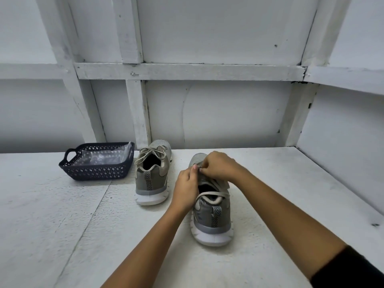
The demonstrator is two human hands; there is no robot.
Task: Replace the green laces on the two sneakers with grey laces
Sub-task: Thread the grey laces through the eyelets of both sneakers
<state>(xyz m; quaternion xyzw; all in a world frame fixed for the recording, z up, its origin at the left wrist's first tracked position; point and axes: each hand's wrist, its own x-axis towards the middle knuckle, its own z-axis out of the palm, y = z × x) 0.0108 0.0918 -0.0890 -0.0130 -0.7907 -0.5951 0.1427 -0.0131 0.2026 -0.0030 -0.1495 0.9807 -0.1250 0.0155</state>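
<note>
A dark basket of clear plastic sits on the table, just left of the far sneaker. Both sneakers point toes to the wall. Over the near sneaker, the left hand and right hand pinch its lace, hiding the front eyelets.

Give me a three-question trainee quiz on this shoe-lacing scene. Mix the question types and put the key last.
1. True or false: the left hand and right hand both pinch the lace of the near sneaker.
2. What lies in the basket? A) a clear plastic bag B) a sneaker C) scissors
3. Fill in: the toe of the far sneaker points toward the ____.

Key: 1 true; 2 A; 3 wall.
</note>
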